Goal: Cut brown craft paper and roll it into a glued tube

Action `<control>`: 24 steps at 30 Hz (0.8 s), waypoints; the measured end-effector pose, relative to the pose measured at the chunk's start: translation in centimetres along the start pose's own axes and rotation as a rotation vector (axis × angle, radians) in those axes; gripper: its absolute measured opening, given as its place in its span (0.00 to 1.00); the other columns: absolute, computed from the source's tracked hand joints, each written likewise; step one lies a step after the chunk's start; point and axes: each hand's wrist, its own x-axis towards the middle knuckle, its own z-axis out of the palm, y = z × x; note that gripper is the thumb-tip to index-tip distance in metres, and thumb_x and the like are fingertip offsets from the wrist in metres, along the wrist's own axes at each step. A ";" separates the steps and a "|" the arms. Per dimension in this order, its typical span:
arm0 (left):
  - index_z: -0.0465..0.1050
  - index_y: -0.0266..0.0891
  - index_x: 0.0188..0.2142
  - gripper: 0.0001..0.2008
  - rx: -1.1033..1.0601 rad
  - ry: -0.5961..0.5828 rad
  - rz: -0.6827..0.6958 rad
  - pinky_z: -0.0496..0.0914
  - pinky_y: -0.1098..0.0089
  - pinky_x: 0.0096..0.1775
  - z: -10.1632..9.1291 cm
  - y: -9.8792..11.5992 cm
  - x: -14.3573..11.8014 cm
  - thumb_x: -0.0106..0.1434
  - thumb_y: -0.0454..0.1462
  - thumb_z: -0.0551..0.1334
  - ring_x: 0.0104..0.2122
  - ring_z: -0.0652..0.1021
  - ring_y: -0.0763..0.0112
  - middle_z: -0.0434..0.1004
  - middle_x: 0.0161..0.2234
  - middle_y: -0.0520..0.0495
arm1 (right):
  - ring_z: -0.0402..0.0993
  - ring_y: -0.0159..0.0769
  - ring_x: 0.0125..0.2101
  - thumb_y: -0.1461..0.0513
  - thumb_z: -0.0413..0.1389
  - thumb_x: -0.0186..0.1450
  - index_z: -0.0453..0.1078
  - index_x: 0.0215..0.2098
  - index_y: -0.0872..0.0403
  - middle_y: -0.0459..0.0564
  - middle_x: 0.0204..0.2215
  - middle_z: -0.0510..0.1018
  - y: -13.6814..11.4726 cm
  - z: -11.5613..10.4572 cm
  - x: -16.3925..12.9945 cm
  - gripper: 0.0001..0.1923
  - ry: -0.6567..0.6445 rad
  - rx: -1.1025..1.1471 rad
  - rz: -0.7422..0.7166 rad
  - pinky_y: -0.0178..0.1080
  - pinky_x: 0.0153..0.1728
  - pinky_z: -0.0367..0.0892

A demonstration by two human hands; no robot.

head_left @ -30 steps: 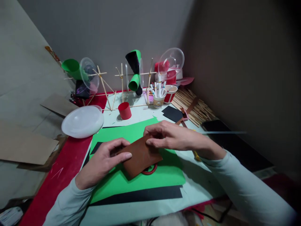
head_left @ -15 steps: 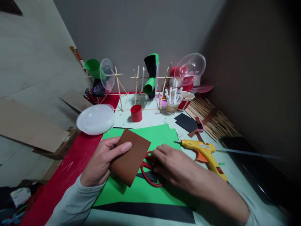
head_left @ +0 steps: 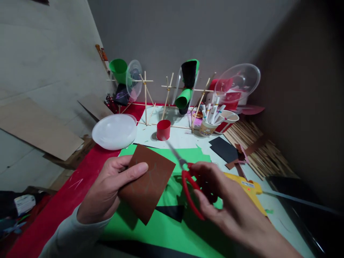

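Between thumb and fingers, my left hand grips a piece of brown paper with faint pencil lines drawn on it. My right hand is closed around the red handles of a pair of scissors, just right of the brown paper and apart from it. The blades point up and away, slightly blurred and apparently together. Beneath both hands lies a green paper sheet, with a black paper triangle on top of it. My right forearm partly covers a yellow glue gun.
A red paper ring stands beyond the green sheet. Behind it is a stick frame carrying green and black paper cones. A white plastic lid lies left; a cup of rolled paper sticks and bundled wooden sticks are right.
My right hand has lifted the scissors off the green sheet and turned them blades-up. The brown paper has tilted so its drawn lines show. The whole view has shifted slightly.
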 end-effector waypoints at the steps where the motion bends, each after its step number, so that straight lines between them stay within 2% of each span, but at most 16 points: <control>1: 0.86 0.39 0.36 0.13 0.000 0.000 -0.006 0.76 0.71 0.30 0.0 0.1 0.0 0.50 0.39 0.76 0.30 0.83 0.59 0.86 0.33 0.42 | 0.75 0.36 0.31 0.58 0.53 0.70 0.59 0.58 0.47 0.49 0.37 0.76 -0.2 -0.6 0.0 0.18 0.049 0.065 0.022 0.38 0.33 0.73; 5: 0.86 0.38 0.38 0.14 0.011 0.005 -0.013 0.75 0.71 0.28 -0.2 0.1 0.1 0.50 0.39 0.76 0.28 0.82 0.61 0.86 0.32 0.42 | 0.76 0.38 0.28 0.49 0.61 0.63 0.66 0.56 0.45 0.46 0.30 0.76 -1.0 -2.1 0.2 0.24 0.094 0.157 0.139 0.37 0.29 0.75; 9: 0.86 0.37 0.38 0.15 0.040 0.007 -0.017 0.74 0.71 0.28 -0.1 0.0 0.0 0.51 0.40 0.75 0.26 0.81 0.63 0.85 0.31 0.42 | 0.79 0.45 0.32 0.45 0.68 0.53 0.75 0.47 0.46 0.50 0.33 0.80 -1.3 -1.6 0.0 0.27 0.049 0.100 0.199 0.42 0.32 0.76; 13: 0.86 0.37 0.35 0.14 0.055 0.044 -0.015 0.75 0.69 0.28 0.0 -0.1 -0.1 0.49 0.40 0.76 0.25 0.81 0.61 0.84 0.28 0.43 | 0.78 0.45 0.32 0.40 0.65 0.55 0.73 0.50 0.45 0.50 0.33 0.79 -1.0 -1.3 -0.5 0.30 -0.006 0.064 0.185 0.43 0.32 0.75; 16: 0.86 0.38 0.34 0.14 0.086 -0.005 0.011 0.75 0.67 0.26 -0.2 -0.3 0.1 0.48 0.41 0.76 0.24 0.80 0.60 0.83 0.26 0.43 | 0.77 0.45 0.32 0.37 0.62 0.56 0.71 0.52 0.45 0.50 0.35 0.78 -1.2 -1.8 -0.8 0.33 -0.054 0.022 0.143 0.42 0.32 0.74; 19: 0.86 0.38 0.34 0.14 0.114 -0.073 0.035 0.76 0.67 0.27 -0.6 -0.5 0.5 0.49 0.43 0.76 0.25 0.81 0.59 0.84 0.27 0.42 | 0.75 0.44 0.31 0.33 0.59 0.56 0.72 0.49 0.46 0.50 0.32 0.78 -1.7 -2.3 -0.8 0.34 -0.099 -0.011 0.126 0.41 0.30 0.72; 22: 0.86 0.39 0.34 0.13 0.113 -0.082 0.028 0.78 0.65 0.28 -0.7 -0.7 0.6 0.49 0.43 0.76 0.26 0.81 0.57 0.84 0.28 0.42 | 0.76 0.46 0.31 0.31 0.54 0.57 0.73 0.45 0.45 0.49 0.30 0.79 -2.2 -2.4 -0.5 0.33 -0.093 -0.037 0.125 0.42 0.29 0.72; 24: 0.86 0.39 0.34 0.14 0.092 -0.081 0.011 0.78 0.62 0.28 -0.7 -0.7 0.5 0.48 0.42 0.76 0.26 0.82 0.55 0.85 0.28 0.42 | 0.78 0.48 0.33 0.32 0.55 0.57 0.74 0.44 0.44 0.50 0.32 0.81 -2.4 -2.3 -0.4 0.31 -0.078 -0.051 0.116 0.43 0.31 0.73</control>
